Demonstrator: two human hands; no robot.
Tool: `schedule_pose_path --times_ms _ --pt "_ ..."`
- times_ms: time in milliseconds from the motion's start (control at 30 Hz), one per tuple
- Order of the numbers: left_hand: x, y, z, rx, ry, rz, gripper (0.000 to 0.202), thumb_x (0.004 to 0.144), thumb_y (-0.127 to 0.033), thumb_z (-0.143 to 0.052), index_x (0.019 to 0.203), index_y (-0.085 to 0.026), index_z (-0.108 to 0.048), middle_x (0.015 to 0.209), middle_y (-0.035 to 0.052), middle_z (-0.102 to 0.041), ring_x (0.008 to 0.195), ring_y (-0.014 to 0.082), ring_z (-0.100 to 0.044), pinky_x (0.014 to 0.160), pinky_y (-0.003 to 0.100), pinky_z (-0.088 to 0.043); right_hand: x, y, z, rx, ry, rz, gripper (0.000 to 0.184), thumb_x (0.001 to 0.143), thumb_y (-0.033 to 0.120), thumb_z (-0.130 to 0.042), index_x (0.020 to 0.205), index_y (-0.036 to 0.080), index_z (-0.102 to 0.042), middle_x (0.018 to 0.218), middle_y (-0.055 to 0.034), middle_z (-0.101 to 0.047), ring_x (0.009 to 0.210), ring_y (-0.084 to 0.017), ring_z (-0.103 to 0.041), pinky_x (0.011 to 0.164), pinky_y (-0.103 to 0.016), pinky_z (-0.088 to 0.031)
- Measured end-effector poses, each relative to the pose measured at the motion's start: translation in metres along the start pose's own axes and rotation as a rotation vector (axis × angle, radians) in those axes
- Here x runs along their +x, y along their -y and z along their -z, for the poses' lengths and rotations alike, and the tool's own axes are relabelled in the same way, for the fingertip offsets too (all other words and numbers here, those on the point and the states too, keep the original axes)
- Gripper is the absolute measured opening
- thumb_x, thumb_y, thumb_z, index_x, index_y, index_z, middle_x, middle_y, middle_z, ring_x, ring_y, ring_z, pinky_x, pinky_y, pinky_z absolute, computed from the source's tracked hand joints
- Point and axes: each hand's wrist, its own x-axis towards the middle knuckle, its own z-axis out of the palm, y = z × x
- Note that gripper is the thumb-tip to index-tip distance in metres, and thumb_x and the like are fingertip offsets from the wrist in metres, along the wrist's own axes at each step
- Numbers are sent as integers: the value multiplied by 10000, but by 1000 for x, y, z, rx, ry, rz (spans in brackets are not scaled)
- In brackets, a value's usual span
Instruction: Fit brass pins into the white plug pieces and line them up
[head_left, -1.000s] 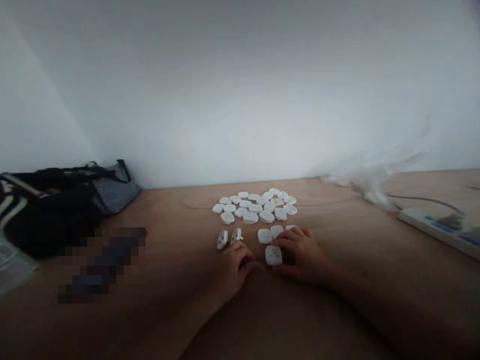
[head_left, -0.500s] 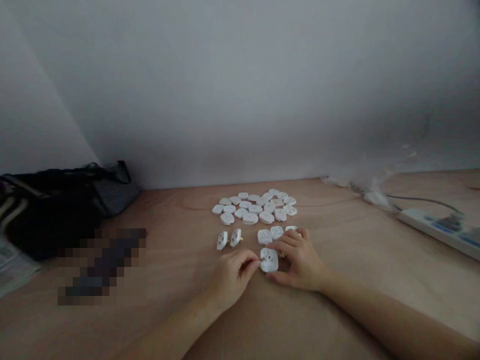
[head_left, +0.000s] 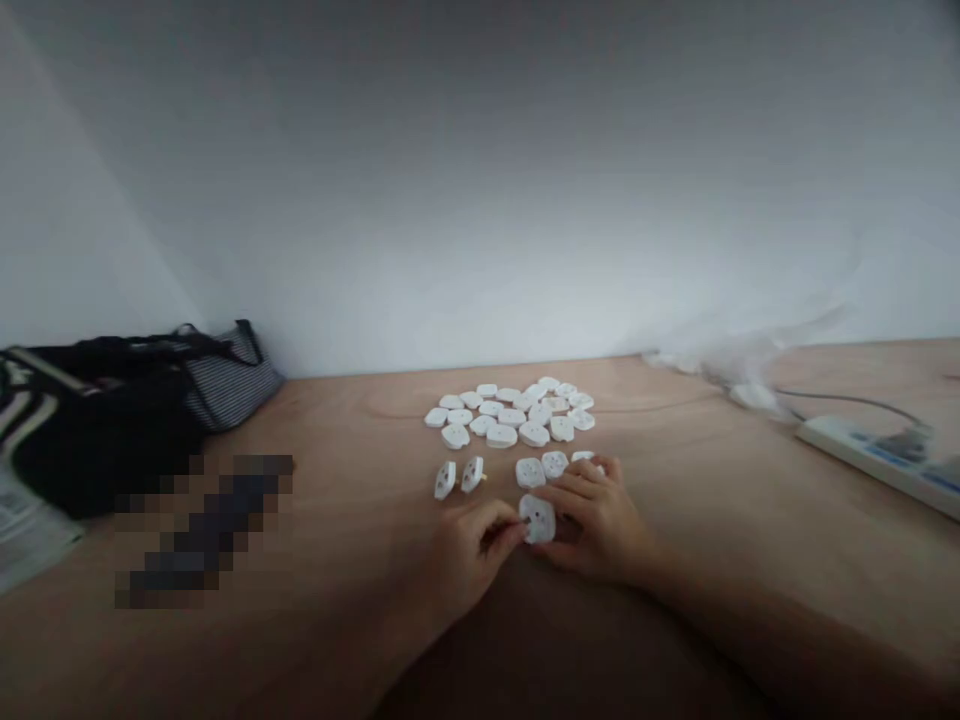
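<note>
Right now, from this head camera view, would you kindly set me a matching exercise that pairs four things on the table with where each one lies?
Things:
1. White plastic socket piece
2. Black bag
3. White power strip
4. Cluster of white plastic pieces

Places:
A. Right side of the table, with a cable beside it
B. Middle of the table, beyond the hands
C. Between the left hand and right hand
D. Left side of the table, by the wall

Pairs: 1-C; 2-D; 3-A; 4-B.
</note>
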Motion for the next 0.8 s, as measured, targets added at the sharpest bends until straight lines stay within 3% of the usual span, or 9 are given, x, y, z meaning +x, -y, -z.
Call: schedule_pose_path --times_ms 167,333,533,800 --pt "0 2 -2 -69 -71 38 173 769 -294 -643 886 -170 -617 775 23 -626 661 144 -582 596 230 -463 0 0 1 23 -25 47 417 741 480 -617 1076 232 -598 982 -56 -679 905 -239 -537 845 -414 -231" --pt "1 2 -2 -200 63 124 282 806 -309 -606 1060 -187 -609 812 18 -680 668 143 -607 605 226 -460 0 -2 0 50 -49 117 439 751 492 -619 1108 239 -580 965 -52 -680 889 -230 -539 837 -407 -234" --pt "3 1 -2 -312 155 211 327 800 -334 -602 1072 -153 -599 778 28 -692 667 157 -610 606 235 -456 0 -2 1 63 -43 151 417 762 468 -617 1101 228 -580 956 -54 -678 882 -225 -543 828 -403 -241" --pt "5 8 -11 -359 100 214 218 782 -300 -614 915 -127 -603 621 -22 -582 563 116 -529 544 208 -414 1 0 2 88 -30 152 446 744 494 -629 1100 230 -584 950 -44 -678 874 -222 -547 836 -408 -248"
